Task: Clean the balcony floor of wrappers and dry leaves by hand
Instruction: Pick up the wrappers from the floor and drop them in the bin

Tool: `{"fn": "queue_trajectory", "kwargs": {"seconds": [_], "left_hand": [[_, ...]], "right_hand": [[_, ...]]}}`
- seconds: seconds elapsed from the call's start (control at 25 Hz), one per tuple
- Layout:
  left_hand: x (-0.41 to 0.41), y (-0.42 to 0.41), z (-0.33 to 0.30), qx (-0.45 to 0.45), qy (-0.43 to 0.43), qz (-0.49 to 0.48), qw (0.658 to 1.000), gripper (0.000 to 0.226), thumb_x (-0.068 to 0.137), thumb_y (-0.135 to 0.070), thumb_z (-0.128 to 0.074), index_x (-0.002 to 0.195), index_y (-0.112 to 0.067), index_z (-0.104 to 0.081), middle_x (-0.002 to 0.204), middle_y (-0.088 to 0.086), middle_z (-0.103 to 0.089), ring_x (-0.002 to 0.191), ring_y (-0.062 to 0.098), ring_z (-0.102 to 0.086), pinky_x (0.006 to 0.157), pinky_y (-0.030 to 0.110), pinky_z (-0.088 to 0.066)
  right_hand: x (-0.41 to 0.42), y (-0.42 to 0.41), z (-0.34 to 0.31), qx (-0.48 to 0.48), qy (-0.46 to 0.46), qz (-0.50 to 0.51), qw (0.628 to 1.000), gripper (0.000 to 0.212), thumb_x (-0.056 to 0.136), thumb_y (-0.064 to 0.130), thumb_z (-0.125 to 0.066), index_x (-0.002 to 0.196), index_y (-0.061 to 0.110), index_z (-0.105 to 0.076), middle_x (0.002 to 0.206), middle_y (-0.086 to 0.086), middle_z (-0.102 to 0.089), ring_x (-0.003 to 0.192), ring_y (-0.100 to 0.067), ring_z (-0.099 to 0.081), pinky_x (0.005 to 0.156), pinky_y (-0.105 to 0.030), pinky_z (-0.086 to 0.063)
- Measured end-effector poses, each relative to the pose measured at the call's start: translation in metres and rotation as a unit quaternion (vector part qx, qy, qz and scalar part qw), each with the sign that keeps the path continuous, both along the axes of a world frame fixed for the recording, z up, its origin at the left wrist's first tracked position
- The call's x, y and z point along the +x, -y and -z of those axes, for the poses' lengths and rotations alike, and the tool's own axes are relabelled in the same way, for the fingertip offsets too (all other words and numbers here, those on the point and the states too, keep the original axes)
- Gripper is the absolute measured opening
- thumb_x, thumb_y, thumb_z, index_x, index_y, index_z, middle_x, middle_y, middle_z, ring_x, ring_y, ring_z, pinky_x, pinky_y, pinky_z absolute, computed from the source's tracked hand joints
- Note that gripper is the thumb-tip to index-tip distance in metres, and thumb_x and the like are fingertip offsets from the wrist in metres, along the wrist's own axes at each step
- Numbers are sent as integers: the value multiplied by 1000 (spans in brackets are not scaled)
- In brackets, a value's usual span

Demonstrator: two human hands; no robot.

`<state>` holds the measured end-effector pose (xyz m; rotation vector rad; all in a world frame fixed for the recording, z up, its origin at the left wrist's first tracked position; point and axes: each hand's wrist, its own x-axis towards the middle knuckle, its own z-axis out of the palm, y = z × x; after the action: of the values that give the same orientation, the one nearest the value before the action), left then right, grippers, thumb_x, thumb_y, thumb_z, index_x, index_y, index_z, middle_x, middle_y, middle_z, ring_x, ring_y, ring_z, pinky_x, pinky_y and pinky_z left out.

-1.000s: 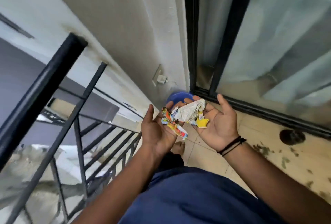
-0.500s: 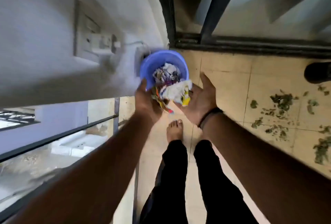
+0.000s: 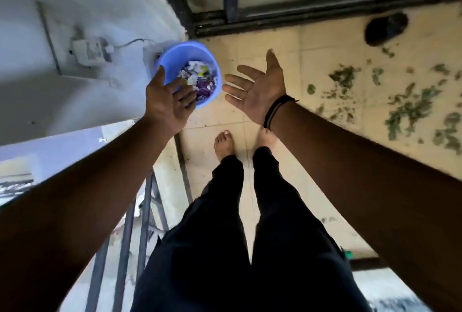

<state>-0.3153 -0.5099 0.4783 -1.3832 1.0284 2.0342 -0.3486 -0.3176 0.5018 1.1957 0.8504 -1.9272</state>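
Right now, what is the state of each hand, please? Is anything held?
Left hand: open, fingers relaxed over the blue bucket, holding nothing.
Right hand: open, palm up, fingers spread, holding nothing.

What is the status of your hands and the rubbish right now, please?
Left hand open over blue bucket; right hand open, palm up, empty. Wrappers in bucket. Dry leaves on floor at right, uncollected. Nothing in the way.
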Motion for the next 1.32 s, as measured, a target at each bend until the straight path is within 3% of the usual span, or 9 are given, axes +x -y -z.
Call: {"fn": "queue_trajectory", "kwargs": {"seconds": [0.12,0.28,0.4,0.52,0.72,1.04,1.2,1.32], "left_hand": [[7,-50,-90,40,-33,54,997,53,102,-54,-39,133,-15,-56,136,14,-62,126,30,-61,113,44,-42],[21,-151,-189,61,-25,213,975,35,105,-40,-42,111,-10,-60,116,17,-69,103,30,-69,95,40,-52],[39,-228,-220,76,-1,383,921,30,106,-32,-44,107,-9,-63,124,20,-66,104,30,-67,100,41,-49],[44,-296,-248,63,-39,523,849,31,106,-27,-43,111,-8,-68,129,19,-67,118,34,-64,106,43,-47],[46,-408,-279,81,-88,573,811,39,103,-33,-47,130,-9,-61,126,18,-69,111,32,-68,96,42,-52],[96,-612,-307,89,-133,684,712,41,105,-32,-46,137,-8,-54,126,22,-67,118,37,-64,105,47,-48],[75,-667,-303,87,-110,702,699,40,104,-32,-46,133,-8,-58,128,24,-66,122,39,-62,107,46,-46],[54,-721,-284,79,-81,696,709,35,103,-32,-47,122,-6,-62,126,26,-66,119,38,-64,100,45,-50]], "right_hand": [[41,-77,-83,20,-36,71,997,68,97,66,-39,128,9,-60,126,-18,-68,109,-36,-68,95,-43,-50],[112,-184,-184,94,-44,174,979,48,101,53,-46,107,9,-65,101,-13,-71,85,-30,-69,82,-39,-55],[160,-249,-224,161,-59,276,946,37,104,41,-47,95,11,-65,85,-7,-66,69,-24,-64,68,-34,-52],[213,-308,-254,193,-73,400,893,33,104,35,-46,94,10,-66,81,-6,-64,67,-21,-63,65,-31,-54],[290,-385,-267,161,-62,556,813,31,101,34,-48,93,10,-67,78,-5,-64,60,-19,-65,61,-27,-57],[347,-499,-272,135,-63,684,714,30,99,31,-51,86,8,-66,77,-8,-66,67,-22,-62,59,-26,-55],[341,-546,-255,98,-43,738,667,31,99,30,-50,86,7,-65,78,-9,-64,68,-22,-59,63,-30,-53],[329,-588,-242,84,-21,742,665,29,99,29,-50,86,7,-64,79,-9,-63,69,-22,-58,64,-30,-51]]}}
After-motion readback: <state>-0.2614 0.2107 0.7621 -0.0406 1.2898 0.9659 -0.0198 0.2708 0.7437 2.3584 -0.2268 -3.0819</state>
